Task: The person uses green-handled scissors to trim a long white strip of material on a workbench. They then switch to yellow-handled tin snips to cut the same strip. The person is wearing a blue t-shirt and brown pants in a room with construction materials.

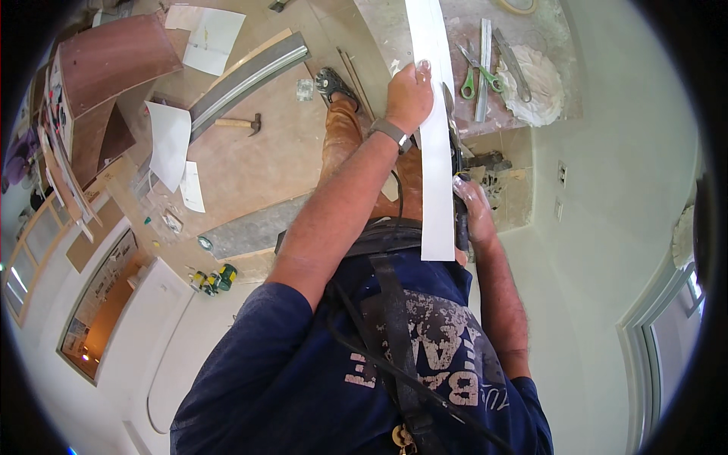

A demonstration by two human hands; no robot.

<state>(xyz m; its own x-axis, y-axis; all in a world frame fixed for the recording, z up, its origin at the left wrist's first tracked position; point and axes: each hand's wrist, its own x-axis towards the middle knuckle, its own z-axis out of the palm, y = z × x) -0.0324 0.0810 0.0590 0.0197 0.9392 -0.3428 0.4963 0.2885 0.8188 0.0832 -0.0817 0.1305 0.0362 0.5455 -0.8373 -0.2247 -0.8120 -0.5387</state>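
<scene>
A long white strip [435,167] runs from the far worktable down to my waist. My left hand [411,97] is closed around its left edge, thumb lying on top. My right hand [475,211] is wrapped around the dark handles of a long tool that looks like snips [456,148]. Its narrow dark blades lie along the strip's right edge, and the strip partly hides them. Whether the blades are apart cannot be made out. Beyond my hands, green-handled scissors [479,74] rest on the dusty worktable [474,15].
Beside the scissors are a metal bar [483,72], a grey blade-like tool [513,64] and a crumpled cream cloth [537,87]. A hammer [243,123], a metal profile [250,83] and white sheets [168,142] lie at left. A pale wall [607,152] stands at right.
</scene>
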